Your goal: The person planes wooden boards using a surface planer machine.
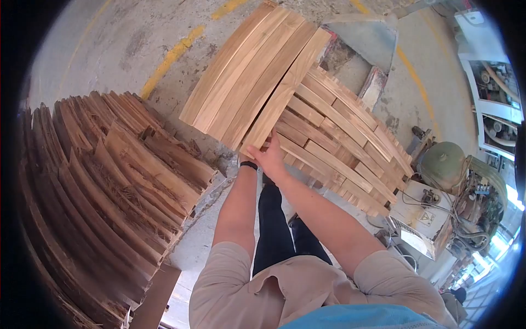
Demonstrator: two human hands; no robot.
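I hold a bundle of several light, curved wooden slats [252, 71] lifted in front of me, side by side like a panel. My right hand [271, 157] grips the bundle's near end from below, fingers spread on the wood. My left hand [245, 158], a black band on its wrist, reaches under the same end and is mostly hidden by the slats. Just right of the bundle stands a neat stack of similar light slats [339, 137].
A large pile of dark, rough bark-edged curved slabs [109, 181] fills the left. A machine with cables and a green tank [449, 170] stands at the right. The concrete floor has a yellow line [170, 57]. My legs in dark trousers are below.
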